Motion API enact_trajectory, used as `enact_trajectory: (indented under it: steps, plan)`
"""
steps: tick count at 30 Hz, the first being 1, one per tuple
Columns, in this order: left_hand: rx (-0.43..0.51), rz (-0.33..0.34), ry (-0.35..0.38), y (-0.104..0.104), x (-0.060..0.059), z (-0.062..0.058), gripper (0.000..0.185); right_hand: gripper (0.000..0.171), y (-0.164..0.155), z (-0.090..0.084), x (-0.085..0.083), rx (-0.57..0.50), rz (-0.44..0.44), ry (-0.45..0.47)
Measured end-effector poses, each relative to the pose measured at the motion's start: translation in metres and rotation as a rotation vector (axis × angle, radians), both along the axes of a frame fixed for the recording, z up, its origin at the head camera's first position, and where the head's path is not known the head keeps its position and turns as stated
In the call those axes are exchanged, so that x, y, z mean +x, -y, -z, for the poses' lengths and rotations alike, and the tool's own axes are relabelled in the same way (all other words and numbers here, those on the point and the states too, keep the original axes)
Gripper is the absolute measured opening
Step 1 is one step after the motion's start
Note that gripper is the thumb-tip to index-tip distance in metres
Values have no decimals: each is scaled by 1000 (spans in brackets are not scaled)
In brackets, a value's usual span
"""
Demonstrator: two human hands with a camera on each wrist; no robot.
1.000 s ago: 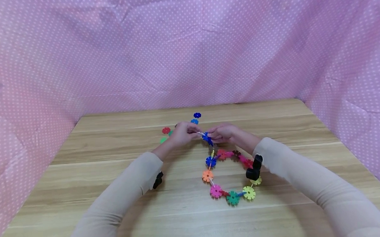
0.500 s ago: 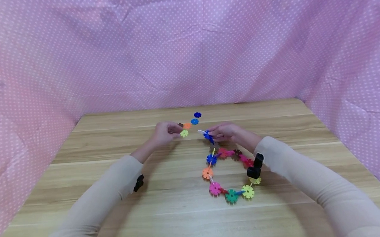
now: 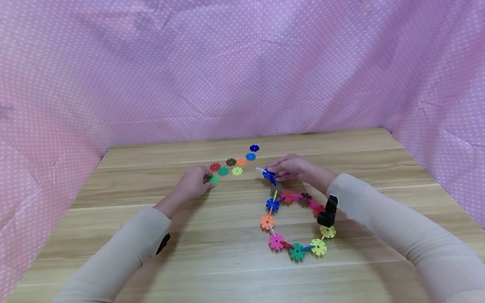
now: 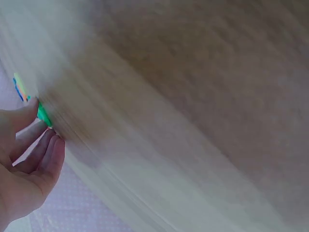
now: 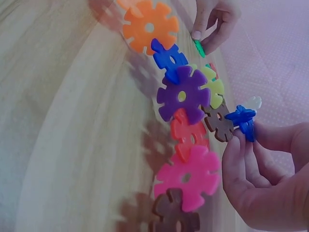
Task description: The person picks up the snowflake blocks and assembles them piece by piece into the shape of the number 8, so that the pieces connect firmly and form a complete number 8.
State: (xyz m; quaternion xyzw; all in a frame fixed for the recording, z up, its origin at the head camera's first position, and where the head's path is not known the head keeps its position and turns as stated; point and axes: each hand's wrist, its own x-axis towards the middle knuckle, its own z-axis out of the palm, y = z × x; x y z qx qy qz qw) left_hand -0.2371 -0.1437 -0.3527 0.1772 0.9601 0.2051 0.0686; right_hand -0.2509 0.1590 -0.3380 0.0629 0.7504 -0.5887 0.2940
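Observation:
My left hand [image 3: 193, 183] pinches a bright green interlocking disc [image 3: 214, 180] at its edge, low over the table. In the right wrist view the green disc [image 5: 199, 48] shows between that hand's thumb and finger. Across from it, my right hand [image 3: 289, 167] grips a blue disc [image 5: 244, 121] near the free end of a chain. A white disc [image 3: 260, 169] is slotted into this end and points left. Below, the chain runs through a brown disc [image 5: 219, 123] into a ring of joined discs, including an orange one [image 3: 267, 222] and a pink one [image 3: 276, 242].
Loose discs lie flat beyond my left hand: red [image 3: 215, 167], teal [image 3: 223, 171], brown [image 3: 231, 162], orange [image 3: 241, 162], yellow [image 3: 237, 171], light blue [image 3: 250, 156] and dark blue [image 3: 254, 148]. A pink dotted cloth [image 3: 240, 80] hangs behind the wooden table [image 3: 215, 277].
My left hand has let go of the white disc at the chain's end and moved left to the green disc. My right hand stays on the blue disc, nearly still.

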Motion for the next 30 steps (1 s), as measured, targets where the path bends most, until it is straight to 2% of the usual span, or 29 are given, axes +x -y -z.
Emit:
enact_trajectory:
  steps: [2,5,13,17,24,27,30]
  plan:
    - [-21,-10,5,-2,0,0,28,41,0,0,0,4,-5,-5]
    - [6,-60,40,-4,-2,0,30,40,0,0,0,15,-3,-11]
    - [205,-206,129,-6,-4,-3,33,38,-2,1,0,45,-11,-20]
    - [308,-251,173,-11,-5,-7,25,38,-4,3,-2,51,-7,-14]
    - [506,-333,378,-37,-10,-11,24,40,-6,4,-1,45,-6,-12]
    - [558,-354,425,-53,-12,-9,25,40,-6,4,-1,43,-10,-10]
    - [602,-369,438,-67,-14,-7,25,39,-5,5,-1,42,-15,-8]
